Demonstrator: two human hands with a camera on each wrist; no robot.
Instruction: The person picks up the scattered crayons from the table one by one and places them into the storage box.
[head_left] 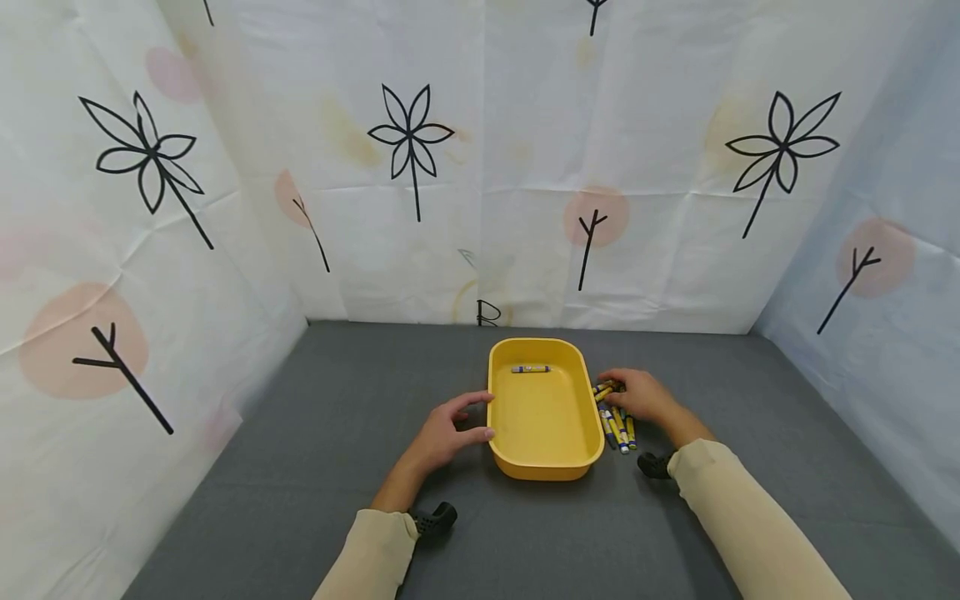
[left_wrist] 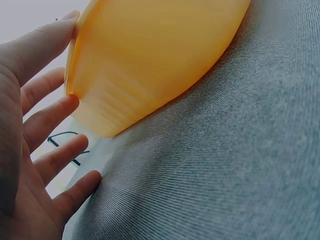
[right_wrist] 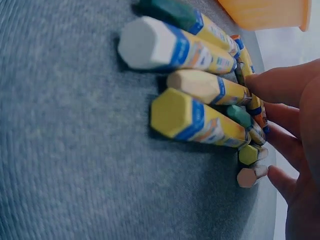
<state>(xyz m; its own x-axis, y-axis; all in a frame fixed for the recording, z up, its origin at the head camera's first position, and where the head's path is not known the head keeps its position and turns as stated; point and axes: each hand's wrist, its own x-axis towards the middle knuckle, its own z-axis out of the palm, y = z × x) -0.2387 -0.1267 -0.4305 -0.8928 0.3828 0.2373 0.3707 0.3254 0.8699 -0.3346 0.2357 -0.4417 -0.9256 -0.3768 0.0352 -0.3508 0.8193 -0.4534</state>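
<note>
Low in the frame's centre, the left hand braces the yellow tray with straight fingers on its side to steady it, while the right hand curls onto the crayon pile just right of it.

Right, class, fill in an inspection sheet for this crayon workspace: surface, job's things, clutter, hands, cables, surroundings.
Surface: grey fabric mat.
Job's things: yellow tray with one crayon inside; crayon pile beside the tray's right wall.
Clutter: nothing seen.
Hands: left hand open, fingertips on the tray's left rim; right hand on the pile, grip cannot be told.
Cables: nothing seen.
Surroundings: white cloth walls printed with flowers.
</note>
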